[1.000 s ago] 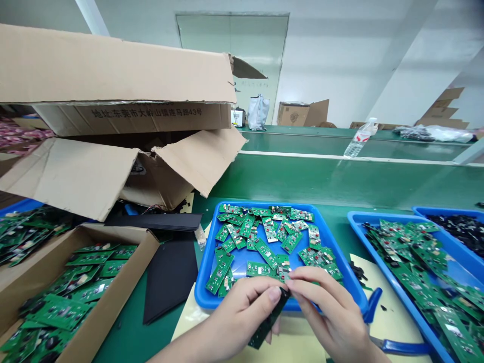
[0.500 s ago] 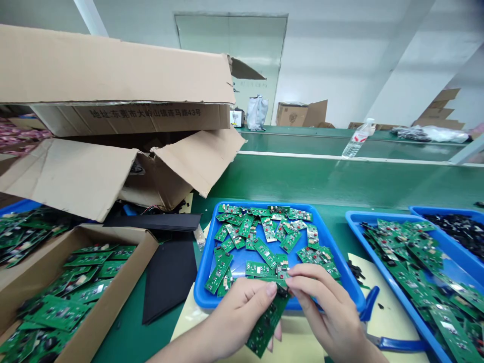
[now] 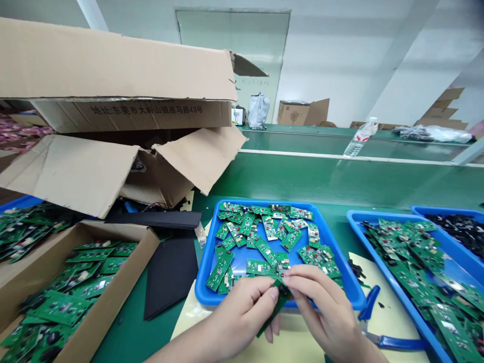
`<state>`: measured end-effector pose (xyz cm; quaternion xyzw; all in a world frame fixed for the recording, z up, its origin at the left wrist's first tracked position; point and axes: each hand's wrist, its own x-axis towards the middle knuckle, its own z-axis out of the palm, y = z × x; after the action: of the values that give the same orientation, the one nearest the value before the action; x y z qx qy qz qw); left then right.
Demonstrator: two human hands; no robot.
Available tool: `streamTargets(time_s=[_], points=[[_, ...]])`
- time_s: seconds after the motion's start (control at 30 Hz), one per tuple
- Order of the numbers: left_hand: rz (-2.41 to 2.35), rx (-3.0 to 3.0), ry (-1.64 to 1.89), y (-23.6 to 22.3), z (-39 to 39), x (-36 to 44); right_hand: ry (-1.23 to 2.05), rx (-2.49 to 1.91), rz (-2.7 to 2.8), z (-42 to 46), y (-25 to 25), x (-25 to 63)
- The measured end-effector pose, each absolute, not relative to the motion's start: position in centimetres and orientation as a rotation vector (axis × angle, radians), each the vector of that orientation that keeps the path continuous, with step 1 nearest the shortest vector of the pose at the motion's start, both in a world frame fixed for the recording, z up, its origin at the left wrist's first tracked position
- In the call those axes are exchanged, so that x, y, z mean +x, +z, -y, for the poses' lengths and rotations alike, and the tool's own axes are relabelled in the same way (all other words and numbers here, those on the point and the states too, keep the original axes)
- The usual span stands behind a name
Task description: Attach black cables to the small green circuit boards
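My left hand (image 3: pixel 242 315) and my right hand (image 3: pixel 321 307) hold a green circuit board (image 3: pixel 274 310) between them, just over the front rim of a blue tray (image 3: pixel 203 262). The board is tilted, and my fingers hide much of it. A small black part (image 3: pixel 283 290) sits at its upper end, pinched by the fingertips of both hands. The tray holds several green circuit boards (image 3: pixel 266 250) lying loosely at different angles.
To the right, a second blue tray (image 3: pixel 378 215) holds more boards, with black parts (image 3: pixel 457 229) in a tray behind it. Blue-handled cutters (image 3: pixel 397 343) lie at lower right. A cardboard box of boards (image 3: pixel 124 287), black sheets (image 3: pixel 170 277) and a large carton (image 3: pixel 113 65) stand left.
The board has turned between my hands, from showing its dark face to a steeper tilt with less of it visible. My hands have stayed close to the same place.
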<state>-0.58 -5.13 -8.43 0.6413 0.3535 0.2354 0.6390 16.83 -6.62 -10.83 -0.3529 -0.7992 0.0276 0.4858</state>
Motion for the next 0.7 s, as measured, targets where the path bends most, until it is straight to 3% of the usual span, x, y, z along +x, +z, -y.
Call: streamTargets(time_s=[0.5, 0.7], points=[[-0.816, 1.592, 0.464, -8.0, 4.96, -0.97, -0.022, -0.776, 1.944, 6.76, -10.51, 17.19], [-0.81, 1.565, 0.59, -7.85, 5.12, -1.33, 0.047, -0.867, 1.846, 7.06, -10.9, 17.51]])
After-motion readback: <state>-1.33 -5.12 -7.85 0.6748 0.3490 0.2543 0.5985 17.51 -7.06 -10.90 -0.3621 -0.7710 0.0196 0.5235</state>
